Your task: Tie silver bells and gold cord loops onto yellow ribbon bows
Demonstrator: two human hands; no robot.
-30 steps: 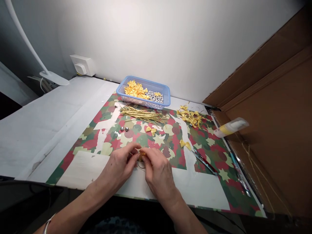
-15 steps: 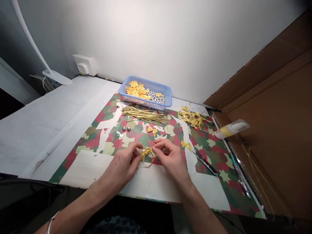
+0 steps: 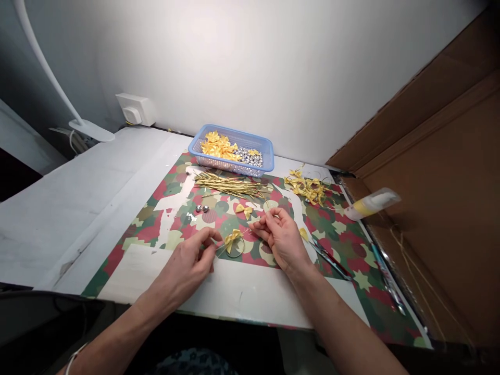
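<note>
A yellow ribbon bow (image 3: 233, 238) with a thin gold cord loop (image 3: 236, 255) sits between my hands. My left hand (image 3: 197, 255) pinches the cord's thin ends, left of the bow. Up and to the right of the bow, my right hand (image 3: 279, 237) has its thumb and fingertips pressed together; whatever is in that pinch is too thin to make out. Just beyond the hands lies a loose yellow bow (image 3: 244, 210), and two silver bells (image 3: 202, 209) rest to its left. Another yellow bow (image 3: 303, 234) is partly hidden behind my right hand.
A blue basket (image 3: 231, 166) holds yellow bows and silver bells. In front lies a bundle of gold cords (image 3: 228, 185). Finished-looking bows with cords (image 3: 307, 188) are piled at right, near scissors (image 3: 332, 260), a bottle (image 3: 371, 204) and cardboard (image 3: 429, 151).
My hands have moved apart: the right one up and to the right, the left one slightly left. More of the bow and its loop shows between them.
</note>
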